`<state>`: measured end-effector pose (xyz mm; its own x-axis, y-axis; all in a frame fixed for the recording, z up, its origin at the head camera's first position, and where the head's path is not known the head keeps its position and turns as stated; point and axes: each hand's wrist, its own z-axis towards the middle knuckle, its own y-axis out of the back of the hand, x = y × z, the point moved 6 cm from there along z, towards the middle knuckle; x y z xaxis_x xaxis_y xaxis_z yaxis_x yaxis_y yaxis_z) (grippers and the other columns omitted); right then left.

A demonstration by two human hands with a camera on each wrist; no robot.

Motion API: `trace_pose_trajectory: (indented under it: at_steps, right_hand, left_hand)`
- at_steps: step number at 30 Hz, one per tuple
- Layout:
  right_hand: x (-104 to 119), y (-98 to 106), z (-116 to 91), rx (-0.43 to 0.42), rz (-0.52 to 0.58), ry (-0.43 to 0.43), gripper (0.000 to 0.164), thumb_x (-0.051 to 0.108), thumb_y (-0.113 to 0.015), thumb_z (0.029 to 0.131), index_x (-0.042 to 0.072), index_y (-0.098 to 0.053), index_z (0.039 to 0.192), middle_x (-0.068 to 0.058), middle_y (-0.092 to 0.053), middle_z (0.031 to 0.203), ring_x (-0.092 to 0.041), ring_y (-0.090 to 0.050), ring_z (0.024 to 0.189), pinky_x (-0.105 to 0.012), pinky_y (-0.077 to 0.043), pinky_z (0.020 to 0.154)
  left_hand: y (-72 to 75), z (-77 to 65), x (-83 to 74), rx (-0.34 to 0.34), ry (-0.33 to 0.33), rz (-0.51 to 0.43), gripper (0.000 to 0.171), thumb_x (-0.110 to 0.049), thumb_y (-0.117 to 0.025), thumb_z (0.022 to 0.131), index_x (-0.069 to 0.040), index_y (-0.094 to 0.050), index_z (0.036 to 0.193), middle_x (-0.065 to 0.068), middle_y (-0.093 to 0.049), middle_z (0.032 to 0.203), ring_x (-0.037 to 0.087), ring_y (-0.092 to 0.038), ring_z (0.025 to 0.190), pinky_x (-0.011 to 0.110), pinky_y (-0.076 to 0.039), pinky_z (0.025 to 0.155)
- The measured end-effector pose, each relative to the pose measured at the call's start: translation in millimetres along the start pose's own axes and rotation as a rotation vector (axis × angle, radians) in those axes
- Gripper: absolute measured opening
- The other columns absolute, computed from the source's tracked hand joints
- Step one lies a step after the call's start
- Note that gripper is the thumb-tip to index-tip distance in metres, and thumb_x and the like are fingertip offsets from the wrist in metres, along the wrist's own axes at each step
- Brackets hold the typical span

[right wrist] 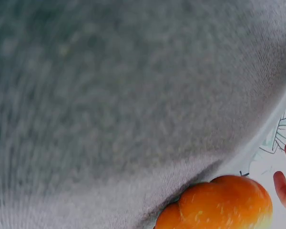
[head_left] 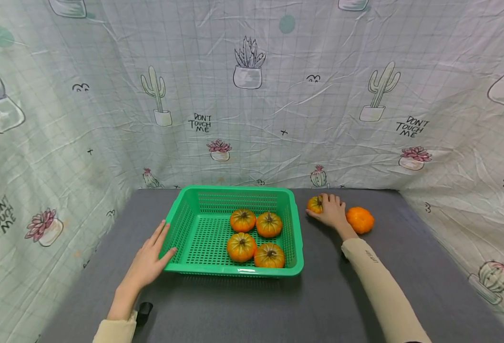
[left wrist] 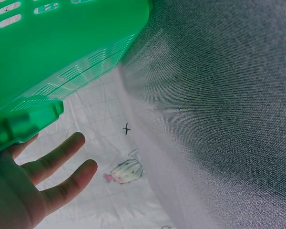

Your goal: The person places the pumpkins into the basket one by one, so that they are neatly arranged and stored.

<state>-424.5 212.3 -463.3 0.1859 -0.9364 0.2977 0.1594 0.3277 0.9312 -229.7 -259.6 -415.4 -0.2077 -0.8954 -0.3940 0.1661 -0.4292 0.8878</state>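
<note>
A green plastic basket (head_left: 210, 272) stands on the dark table, with small yellow-orange pumpkins (head_left: 241, 247) grouped in its right half. My left hand (head_left: 149, 259) lies along the basket's left rim, fingers straight, thumb over the front left corner. In the left wrist view, the fingers (left wrist: 62, 191) stretch out beside the rim. To the right of the basket, my right hand (head_left: 332, 212) grips a small pumpkin (head_left: 314, 205), thumb on its near side and fingers around its right. Part of that pumpkin is hidden by the hand.
A brighter orange pumpkin (head_left: 360, 220) sits on the table just right of my right wrist; it also shows low in the right wrist view. A cactus-printed cloth (head_left: 277, 119) hangs behind and along both sides of the table.
</note>
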Motion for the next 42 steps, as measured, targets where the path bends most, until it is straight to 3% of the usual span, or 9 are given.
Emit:
trace_pose_trajectory:
  at_steps: [18,42]
  right_hand:
    - [8.8,18.6,-11.7,-0.027,-0.003,0.093,0.068,0.05,-0.063,0.073,0.005,-0.042,0.12,-0.022,-0.043,0.11,-0.037,-0.037,0.097,-0.052,-0.028,0.077]
    - [51.0,68.4,-48.7,-0.142,0.037,0.32,0.07,0.041,-0.068,0.071,0.009,-0.042,0.129,-0.019,-0.046,0.115,-0.036,-0.043,0.101,-0.048,-0.029,0.079]
  left_hand:
    - [0.6,-2.3,-0.3,-0.017,-0.009,0.011,0.066,-0.028,-0.052,0.089,-0.005,-0.021,0.143,0.015,-0.016,0.149,0.051,-0.036,0.117,0.068,-0.03,0.082]
    - [1.2,-1.3,-1.2,-0.025,-0.015,-0.001,0.065,-0.028,-0.051,0.089,-0.005,-0.021,0.142,0.015,-0.016,0.149,0.051,-0.034,0.118,0.068,-0.03,0.083]
